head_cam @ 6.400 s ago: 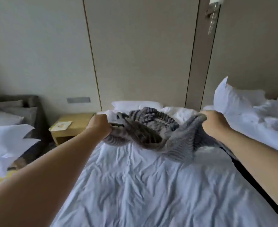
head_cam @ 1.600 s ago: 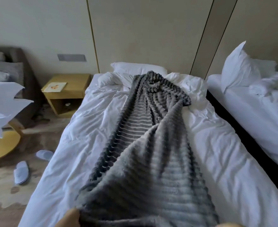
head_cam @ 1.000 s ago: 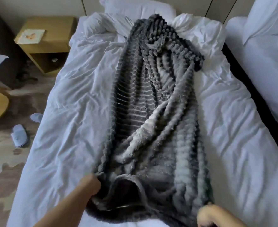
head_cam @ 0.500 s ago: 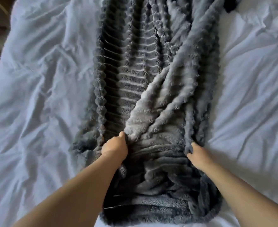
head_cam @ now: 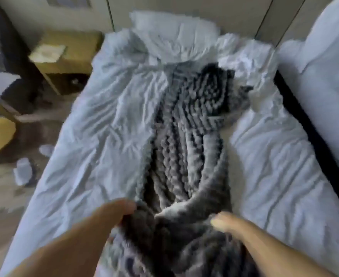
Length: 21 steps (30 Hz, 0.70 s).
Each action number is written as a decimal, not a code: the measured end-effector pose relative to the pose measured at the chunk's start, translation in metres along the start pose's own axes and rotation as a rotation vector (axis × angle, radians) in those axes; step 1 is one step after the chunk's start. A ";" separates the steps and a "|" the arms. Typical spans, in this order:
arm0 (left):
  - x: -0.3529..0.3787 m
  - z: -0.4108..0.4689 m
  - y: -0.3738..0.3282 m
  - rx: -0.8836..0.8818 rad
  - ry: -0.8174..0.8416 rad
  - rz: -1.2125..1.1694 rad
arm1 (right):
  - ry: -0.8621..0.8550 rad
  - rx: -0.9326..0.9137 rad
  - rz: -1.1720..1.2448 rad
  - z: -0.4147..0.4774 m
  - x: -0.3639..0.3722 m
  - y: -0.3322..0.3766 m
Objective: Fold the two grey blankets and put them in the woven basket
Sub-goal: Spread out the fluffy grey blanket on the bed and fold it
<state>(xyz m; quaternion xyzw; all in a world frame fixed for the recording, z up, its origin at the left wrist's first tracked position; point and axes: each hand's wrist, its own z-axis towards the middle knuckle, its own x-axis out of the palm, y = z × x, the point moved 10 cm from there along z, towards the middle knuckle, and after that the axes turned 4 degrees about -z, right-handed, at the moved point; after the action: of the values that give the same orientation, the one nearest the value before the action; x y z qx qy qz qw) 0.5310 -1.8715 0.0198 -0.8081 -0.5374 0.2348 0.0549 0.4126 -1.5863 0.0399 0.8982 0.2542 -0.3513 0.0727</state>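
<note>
A grey ribbed plush blanket [head_cam: 186, 148] lies bunched in a long strip down the middle of the white bed [head_cam: 104, 120]. My left hand [head_cam: 114, 211] grips the blanket's near left part. My right hand [head_cam: 223, 220] grips its near right part. The near end of the blanket is gathered up between my forearms. The frame is blurred, so finger detail is unclear. Only one grey blanket shows, and no woven basket is in view.
A wooden nightstand [head_cam: 68, 54] with a paper on it stands left of the bed's head. Slippers [head_cam: 22, 172] lie on the patterned floor at left. A second white bed [head_cam: 324, 86] runs along the right, across a dark gap. A pillow [head_cam: 174, 27] rests at the head.
My view has lifted from close over the blanket to the whole bed. Both hands have pulled the blanket's near part toward me, and its far end now lies further from the pillow.
</note>
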 end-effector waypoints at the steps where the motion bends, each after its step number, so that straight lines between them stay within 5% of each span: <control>1: -0.068 -0.032 -0.069 0.179 -0.142 -0.208 | -0.196 0.168 0.172 -0.024 -0.108 -0.032; 3: -0.205 -0.148 -0.195 0.586 -0.481 -0.467 | -0.698 0.379 0.644 -0.122 -0.300 -0.087; 5: -0.299 -0.297 -0.278 0.975 -0.735 -0.561 | -1.334 0.433 0.788 -0.265 -0.434 -0.126; 7: -0.347 -0.402 -0.309 1.125 -0.965 -0.449 | -1.666 0.498 0.790 -0.381 -0.507 -0.136; 11: -0.396 -0.479 -0.260 1.115 -1.110 -0.699 | -1.837 0.536 0.736 -0.487 -0.531 -0.140; 16: -0.417 -0.496 -0.159 1.212 -1.183 -1.113 | -1.865 0.533 0.713 -0.495 -0.474 -0.174; 21: -0.390 -0.451 -0.106 1.059 -1.277 -1.033 | -1.755 0.378 0.554 -0.451 -0.415 -0.163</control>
<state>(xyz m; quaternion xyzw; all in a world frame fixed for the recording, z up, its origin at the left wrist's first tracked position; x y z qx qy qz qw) 0.5178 -2.1024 0.5794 -0.0648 -0.5792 0.7862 0.2055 0.3383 -1.4752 0.6599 0.3375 -0.1756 -0.9086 0.1725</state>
